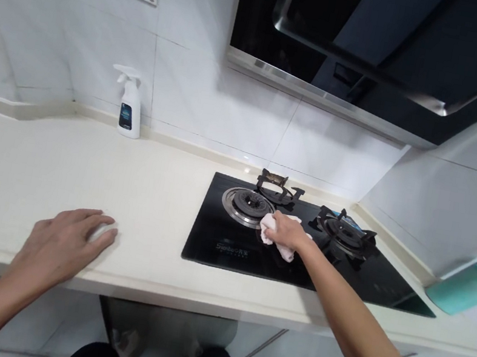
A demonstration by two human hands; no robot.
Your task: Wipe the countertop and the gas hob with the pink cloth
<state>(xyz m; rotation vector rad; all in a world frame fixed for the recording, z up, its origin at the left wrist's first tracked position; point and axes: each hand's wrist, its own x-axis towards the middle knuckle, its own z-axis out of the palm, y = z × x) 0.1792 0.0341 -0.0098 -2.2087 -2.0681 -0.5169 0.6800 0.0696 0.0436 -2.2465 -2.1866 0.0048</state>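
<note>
From my remote seat I've got pale tabletop (158,189) under my left hand (71,238), loosely curled, whether gripping anything I can't tell; black cooktop (211,229) below my right hand (287,230); spray bottle (133,110) beyond my left; burner (251,203) just left of my right hand, and bunched in its closed fingers, the white cloth (285,252).

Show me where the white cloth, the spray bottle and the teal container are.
White cloth (285,252): head view, on its lower part.
Spray bottle (132,99): head view, on its body, just above the label.
Teal container (471,284): head view, on its side.
</note>
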